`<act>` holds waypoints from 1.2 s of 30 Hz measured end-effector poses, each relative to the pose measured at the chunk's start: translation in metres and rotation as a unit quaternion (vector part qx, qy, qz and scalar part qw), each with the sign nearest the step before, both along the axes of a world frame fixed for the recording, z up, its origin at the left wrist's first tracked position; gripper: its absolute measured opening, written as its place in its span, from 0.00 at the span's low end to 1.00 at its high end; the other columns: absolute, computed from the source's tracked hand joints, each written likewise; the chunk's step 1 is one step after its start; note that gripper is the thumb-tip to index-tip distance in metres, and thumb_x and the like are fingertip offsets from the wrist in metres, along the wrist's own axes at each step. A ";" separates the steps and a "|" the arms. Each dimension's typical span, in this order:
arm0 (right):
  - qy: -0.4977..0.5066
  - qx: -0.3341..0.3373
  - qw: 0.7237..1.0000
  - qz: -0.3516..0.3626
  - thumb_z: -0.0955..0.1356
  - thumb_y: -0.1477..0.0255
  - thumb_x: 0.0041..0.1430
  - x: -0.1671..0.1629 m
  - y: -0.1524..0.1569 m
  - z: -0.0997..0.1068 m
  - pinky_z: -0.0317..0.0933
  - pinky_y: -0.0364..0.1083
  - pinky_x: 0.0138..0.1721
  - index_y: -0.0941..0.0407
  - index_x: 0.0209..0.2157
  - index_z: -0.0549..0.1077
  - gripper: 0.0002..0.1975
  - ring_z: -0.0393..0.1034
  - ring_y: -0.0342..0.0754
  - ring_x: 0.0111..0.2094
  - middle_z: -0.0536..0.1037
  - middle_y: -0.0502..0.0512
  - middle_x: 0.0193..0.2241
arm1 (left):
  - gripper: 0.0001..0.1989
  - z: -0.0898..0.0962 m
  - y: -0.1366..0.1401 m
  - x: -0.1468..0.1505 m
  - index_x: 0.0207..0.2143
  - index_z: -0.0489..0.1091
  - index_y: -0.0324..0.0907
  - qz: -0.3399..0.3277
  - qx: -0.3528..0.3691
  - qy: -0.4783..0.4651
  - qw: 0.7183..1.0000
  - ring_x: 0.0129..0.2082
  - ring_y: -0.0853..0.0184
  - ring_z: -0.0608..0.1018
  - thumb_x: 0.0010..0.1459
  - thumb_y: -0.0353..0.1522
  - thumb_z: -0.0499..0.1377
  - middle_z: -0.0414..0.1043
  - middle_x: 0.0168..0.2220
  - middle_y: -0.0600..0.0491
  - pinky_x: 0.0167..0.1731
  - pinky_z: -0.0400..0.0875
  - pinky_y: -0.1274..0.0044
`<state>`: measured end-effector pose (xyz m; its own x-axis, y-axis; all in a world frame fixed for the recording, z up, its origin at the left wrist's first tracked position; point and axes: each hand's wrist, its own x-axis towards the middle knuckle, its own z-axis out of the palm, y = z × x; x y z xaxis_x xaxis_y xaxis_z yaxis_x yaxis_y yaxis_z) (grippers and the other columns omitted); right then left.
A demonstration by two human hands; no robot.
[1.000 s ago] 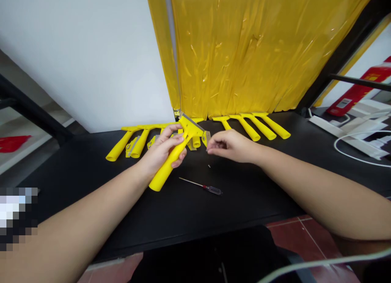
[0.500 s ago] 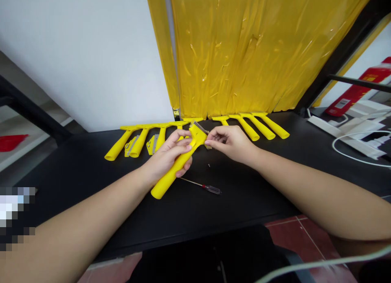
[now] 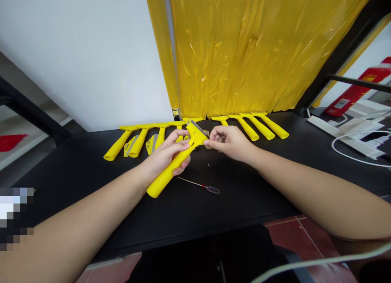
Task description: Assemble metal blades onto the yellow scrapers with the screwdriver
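Note:
My left hand is wrapped around the neck of a yellow scraper, whose hollow handle slants down toward me. A narrow grey metal blade runs along the far edge of its wide head. At the right corner of that head, my right hand pinches with thumb and curled fingers; whether something small is between them is hidden. Just below the hands, a screwdriver with a clear handle and thin shaft lies on the black table. A tiny screw-like piece lies near it.
Several yellow scrapers stand in a row along the back, some with loose yellow plates and blades beside them. More scrapers lie right of my hands. Power strips with white cables and a red package occupy the right side.
The held scraper has turned and shifted slightly left, and less of its metal blade shows. Both hands keep their grip on it.

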<state>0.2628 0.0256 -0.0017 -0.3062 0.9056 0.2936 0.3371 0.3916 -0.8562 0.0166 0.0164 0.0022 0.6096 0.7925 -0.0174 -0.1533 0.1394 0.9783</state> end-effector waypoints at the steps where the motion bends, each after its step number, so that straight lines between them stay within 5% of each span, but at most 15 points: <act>1: -0.001 0.003 1.000 0.004 0.78 0.54 0.55 0.000 -0.002 0.001 0.55 0.43 0.24 0.56 0.29 0.72 0.22 0.60 0.40 0.22 0.72 0.48 0.23 | 0.17 0.000 0.001 0.000 0.51 0.56 0.50 0.004 0.002 0.001 1.000 0.10 0.72 0.64 0.65 0.36 0.60 0.70 0.20 0.61 0.09 0.59 0.86; 5: -0.092 0.031 0.992 0.084 0.74 0.57 0.61 0.000 -0.020 0.013 0.57 0.43 0.26 0.56 0.31 0.71 0.17 0.63 0.41 0.24 0.72 0.47 0.24 | 0.19 0.000 0.003 -0.001 0.51 0.56 0.51 0.060 0.031 -0.007 0.998 0.11 0.71 0.67 0.63 0.34 0.62 0.70 0.21 0.62 0.09 0.61 0.85; 9: -0.338 0.054 0.921 0.185 0.77 0.56 0.57 -0.008 -0.047 0.023 0.56 0.44 0.28 0.55 0.33 0.77 0.17 0.67 0.44 0.26 0.78 0.49 0.27 | 0.19 0.001 0.006 -0.002 0.50 0.57 0.50 0.113 0.059 -0.007 0.992 0.12 0.71 0.68 0.62 0.32 0.62 0.71 0.22 0.61 0.10 0.61 0.85; 13: -0.403 0.033 0.884 0.236 0.75 0.64 0.58 -0.017 -0.061 0.023 0.56 0.45 0.29 0.54 0.34 0.78 0.09 0.68 0.44 0.28 0.80 0.49 0.29 | 0.19 0.000 0.009 -0.005 0.50 0.58 0.50 0.130 0.075 -0.023 0.988 0.15 0.69 0.72 0.61 0.32 0.63 0.71 0.23 0.61 0.11 0.61 0.85; 18: -0.285 0.030 0.917 0.277 0.71 0.74 0.58 -0.006 -0.046 0.023 0.60 0.42 0.29 0.56 0.32 0.76 0.00 0.67 0.41 0.26 0.76 0.48 0.26 | 0.21 0.002 0.012 -0.007 0.51 0.58 0.50 0.151 0.062 -0.027 0.986 0.15 0.71 0.71 0.59 0.32 0.64 0.70 0.26 0.61 0.12 0.62 0.83; 23: -0.066 0.044 0.993 0.092 0.72 0.69 0.58 0.019 -0.009 0.021 0.61 0.42 0.27 0.57 0.33 0.74 0.06 0.66 0.42 0.26 0.73 0.49 0.26 | 0.22 0.003 0.013 -0.006 0.49 0.58 0.50 0.215 0.043 -0.044 0.975 0.18 0.70 0.72 0.56 0.31 0.64 0.69 0.30 0.59 0.12 0.59 0.83; 27: -0.027 0.068 0.997 -0.039 0.74 0.68 0.55 0.031 0.011 0.016 0.63 0.44 0.28 0.57 0.32 0.75 0.08 0.66 0.43 0.26 0.73 0.50 0.25 | 0.22 0.003 0.015 -0.006 0.50 0.58 0.50 0.227 0.041 -0.041 0.972 0.19 0.69 0.72 0.55 0.31 0.64 0.66 0.28 0.60 0.13 0.58 0.83; 36: -0.058 0.035 0.997 -0.025 0.74 0.66 0.53 0.025 0.009 0.013 0.62 0.45 0.28 0.57 0.32 0.76 0.09 0.67 0.45 0.26 0.74 0.51 0.25 | 0.23 0.004 0.014 -0.005 0.48 0.57 0.50 0.210 0.037 -0.054 0.976 0.18 0.71 0.73 0.54 0.30 0.65 0.69 0.32 0.59 0.12 0.59 0.83</act>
<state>0.2883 0.0343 0.0112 -0.2966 0.8990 0.3223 0.4539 0.4296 -0.7807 0.0120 0.0302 0.0067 0.2267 0.9692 0.0960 -0.2848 -0.0283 0.9582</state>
